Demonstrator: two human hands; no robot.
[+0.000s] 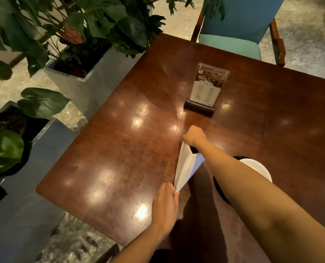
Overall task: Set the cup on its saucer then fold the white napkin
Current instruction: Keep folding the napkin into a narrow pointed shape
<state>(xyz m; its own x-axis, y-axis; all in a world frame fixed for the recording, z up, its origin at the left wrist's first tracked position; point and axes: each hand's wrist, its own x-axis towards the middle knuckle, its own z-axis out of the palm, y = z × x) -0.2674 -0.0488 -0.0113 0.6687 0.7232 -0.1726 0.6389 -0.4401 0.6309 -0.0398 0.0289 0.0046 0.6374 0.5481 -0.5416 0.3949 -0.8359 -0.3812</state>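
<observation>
While the white napkin (pixel 186 168) hangs stretched above the dark wooden worktop (pixel 119 149) near the centre of the frame, both hands grip it. The right hand (pixel 194 136), fist closed, pinches its upper end just below the menu stand (pixel 205 92); the left hand (pixel 165 204), lower centre, closes its fingers on the lower end. The cloth runs between them as a narrow, doubled band, lifted off the wood. Right of the napkin, partly hidden behind the right forearm, a white cup (pixel 258 169) sits on a black saucer (pixel 219 188). A blue chair (pixel 237 25) stands at the upper right, and potted plants (pixel 72 35) fill the upper left.
</observation>
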